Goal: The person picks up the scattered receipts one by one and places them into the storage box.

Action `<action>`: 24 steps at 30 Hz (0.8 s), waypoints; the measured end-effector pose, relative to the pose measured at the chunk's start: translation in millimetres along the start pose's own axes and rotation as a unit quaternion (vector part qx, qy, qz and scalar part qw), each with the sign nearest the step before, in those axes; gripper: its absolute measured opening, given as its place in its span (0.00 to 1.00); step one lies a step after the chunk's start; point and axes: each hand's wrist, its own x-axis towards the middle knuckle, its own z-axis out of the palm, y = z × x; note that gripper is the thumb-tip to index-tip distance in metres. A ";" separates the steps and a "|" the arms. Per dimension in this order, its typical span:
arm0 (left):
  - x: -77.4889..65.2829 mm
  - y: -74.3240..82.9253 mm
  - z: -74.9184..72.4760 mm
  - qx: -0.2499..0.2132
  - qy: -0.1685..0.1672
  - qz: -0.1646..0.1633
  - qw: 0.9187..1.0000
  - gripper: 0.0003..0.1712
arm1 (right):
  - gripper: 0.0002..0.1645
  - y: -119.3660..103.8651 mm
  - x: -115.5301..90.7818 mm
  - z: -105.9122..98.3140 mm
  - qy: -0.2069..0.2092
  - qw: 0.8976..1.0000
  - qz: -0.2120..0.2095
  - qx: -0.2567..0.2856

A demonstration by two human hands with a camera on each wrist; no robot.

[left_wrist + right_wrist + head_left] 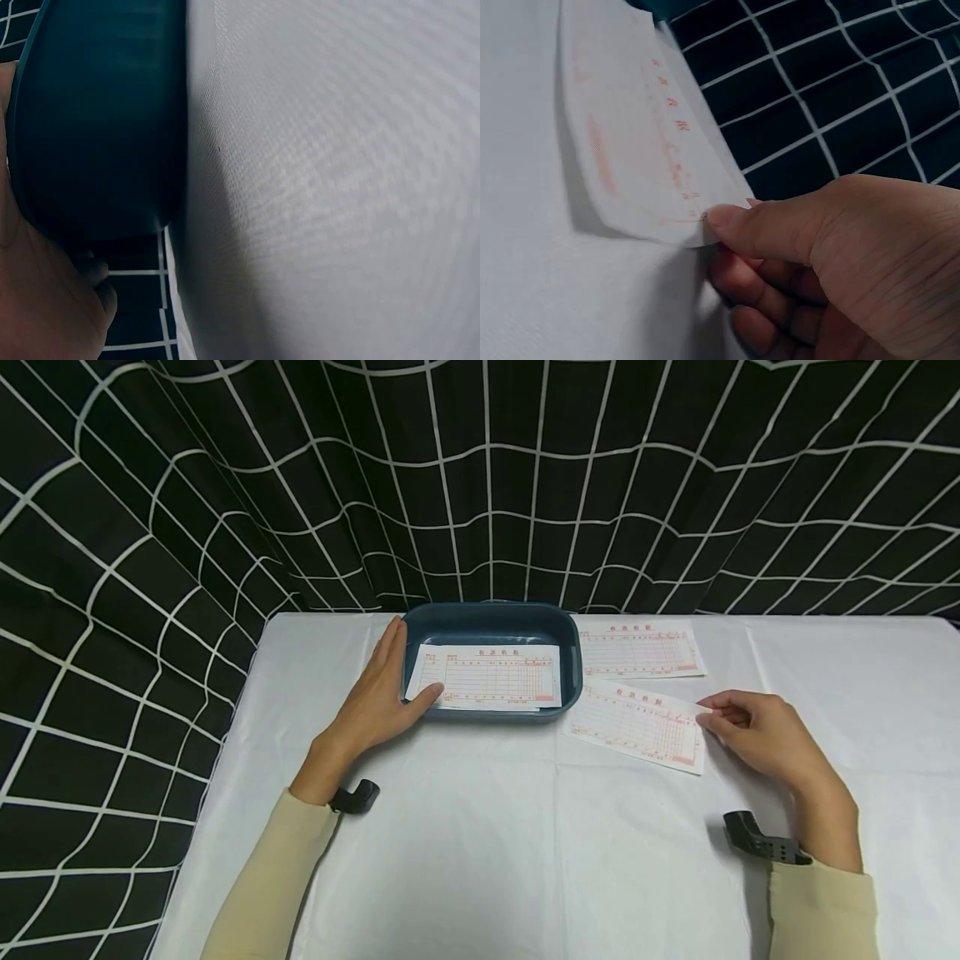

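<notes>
A dark blue plastic tray [491, 716] holds several white receipt slips [487, 677] printed in red. My left hand [382, 693] grips the tray's left end, fingers along the outside of the wall and thumb over the front rim above the slips. In the left wrist view the tray's wall [97, 135] stands beside the palm. To the right of the tray, my right hand [757, 731] pinches the right corner of a receipt slip [637, 727] between thumb and forefinger. The right wrist view shows that slip [630, 135] bending slightly, its edge raised from the cloth.
Another receipt slip [641, 650] lies flat behind the pinched one, close to the tray's right side. A white cloth [480, 843] covers the table. Black curtains with a white grid [510, 485] hang along the back and left edges.
</notes>
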 end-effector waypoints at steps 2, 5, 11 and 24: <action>-0.2 0.0 0.1 0.001 -0.001 -0.002 1.000 0.62 | 0.16 0.0 -1.5 -2.3 0.002 1.000 -0.004 0.003; -0.3 0.3 0.1 0.000 -0.002 -0.005 1.000 0.62 | 0.16 0.6 -4.7 -7.0 0.011 1.000 -0.008 0.022; -0.8 0.4 -0.4 -0.001 -0.005 -0.003 1.000 0.62 | 0.17 1.6 -11.4 -16.5 0.065 0.994 0.002 0.090; -0.3 0.3 -2.5 -0.004 -0.004 0.004 1.000 0.62 | 0.10 -25.8 1.6 -19.8 0.286 0.832 0.041 0.473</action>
